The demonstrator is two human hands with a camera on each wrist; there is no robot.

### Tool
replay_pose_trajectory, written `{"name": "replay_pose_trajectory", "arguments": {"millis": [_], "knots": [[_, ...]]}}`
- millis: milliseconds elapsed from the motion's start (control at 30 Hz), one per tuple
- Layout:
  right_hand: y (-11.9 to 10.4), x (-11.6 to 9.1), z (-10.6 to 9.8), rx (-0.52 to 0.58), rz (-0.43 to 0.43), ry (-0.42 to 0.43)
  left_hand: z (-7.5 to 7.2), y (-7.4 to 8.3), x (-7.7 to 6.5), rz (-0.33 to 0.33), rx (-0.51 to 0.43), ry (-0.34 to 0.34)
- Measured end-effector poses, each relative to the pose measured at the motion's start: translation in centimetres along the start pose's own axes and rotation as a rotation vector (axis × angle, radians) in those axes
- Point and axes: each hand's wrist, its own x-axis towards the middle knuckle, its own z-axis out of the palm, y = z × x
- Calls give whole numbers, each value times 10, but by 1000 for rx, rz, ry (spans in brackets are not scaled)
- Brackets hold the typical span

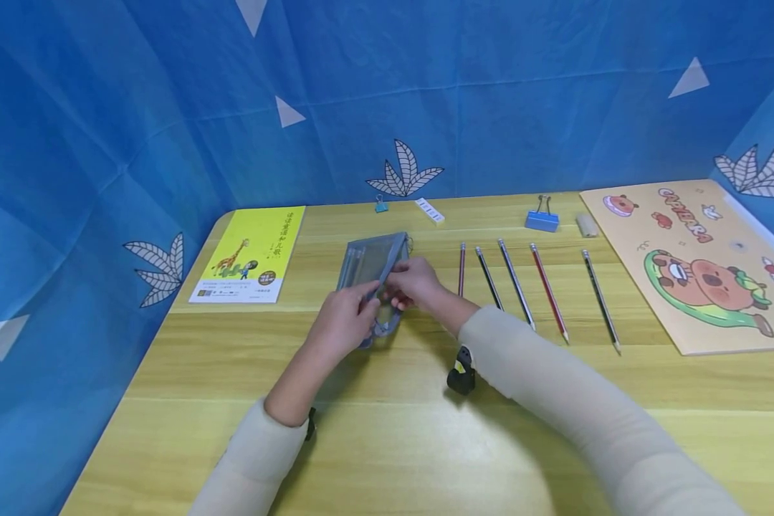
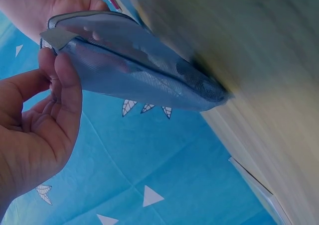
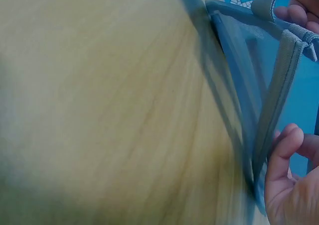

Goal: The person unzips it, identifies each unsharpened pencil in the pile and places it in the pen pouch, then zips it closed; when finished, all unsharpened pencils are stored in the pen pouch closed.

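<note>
A see-through mesh zip pouch (image 1: 369, 259) with grey trim is tilted up off the table, its zip side gaping apart in the right wrist view. My left hand (image 1: 343, 321) pinches the trim at one end of the opening between thumb and fingers, as the left wrist view shows up close, by a grey fabric tab (image 2: 59, 38). With curled fingers my right hand (image 1: 418, 282) holds the opposite zip edge (image 3: 279, 93). Long thin shapes show through the mesh on the pouch's left side in the head view.
Several pencils (image 1: 550, 292) lie in a row to the right. Behind are a small teal binder clip (image 1: 381, 206), a white block (image 1: 430, 211), a blue binder clip (image 1: 542, 221) and an eraser (image 1: 587, 225). A yellow book (image 1: 264, 236) lies left, a capybara pad (image 1: 677, 236) right.
</note>
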Motion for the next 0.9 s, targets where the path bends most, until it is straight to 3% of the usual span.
{"name": "replay_pose_trajectory", "arguments": {"millis": [367, 667, 900], "knots": [[4, -8, -15, 11, -13, -58, -1, 3, -3, 0, 9, 8], [5, -8, -38, 36, 26, -10, -1, 5, -3, -36, -27, 30], [9, -6, -53, 6, 15, 12, -1, 4, -3, -35, -4, 36]]}}
